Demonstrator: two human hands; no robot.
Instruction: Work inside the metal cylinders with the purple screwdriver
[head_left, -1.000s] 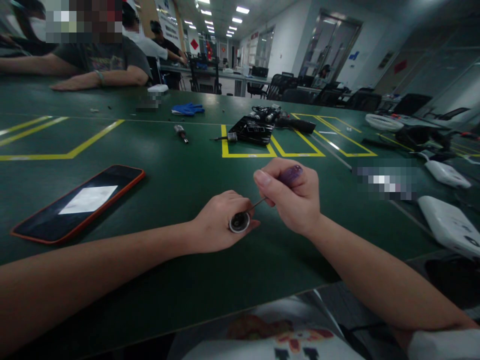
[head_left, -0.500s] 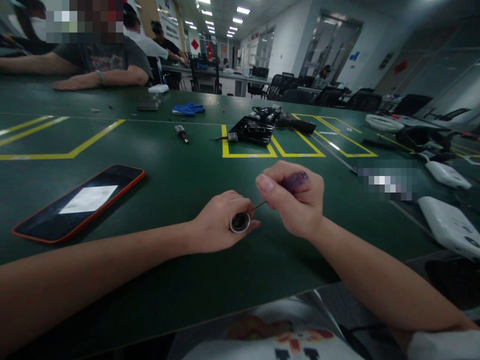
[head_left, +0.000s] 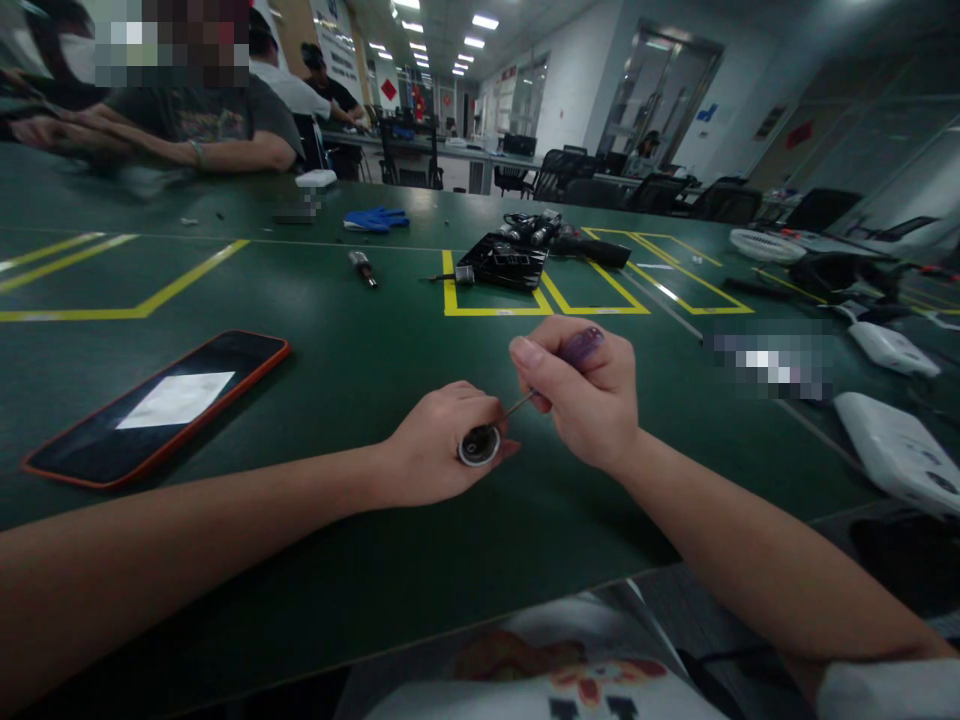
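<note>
Screwdriver (head_left: pixel 583 346) remains in the right hand (head_left: pixel 592 412), its fingers curled tightly around the purple handle; that hand has moved slightly closer to the left hand (head_left: pixel 424 450) than half a second ago. The left hand stays wrapped around a dark round part (head_left: pixel 478 447) with a pale rim, over the green table (head_left: pixel 337 570). The shaft reaches that rim; tip contact cannot be told. Across the table, a co-worker (head_left: pixel 214 108) has drawn both arms together.

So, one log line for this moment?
left fingers: hold white-rimmed round part | right fingers: hold purple-handled screwdriver, shaft toward part | table: orange-edged phone, blue glove
</note>
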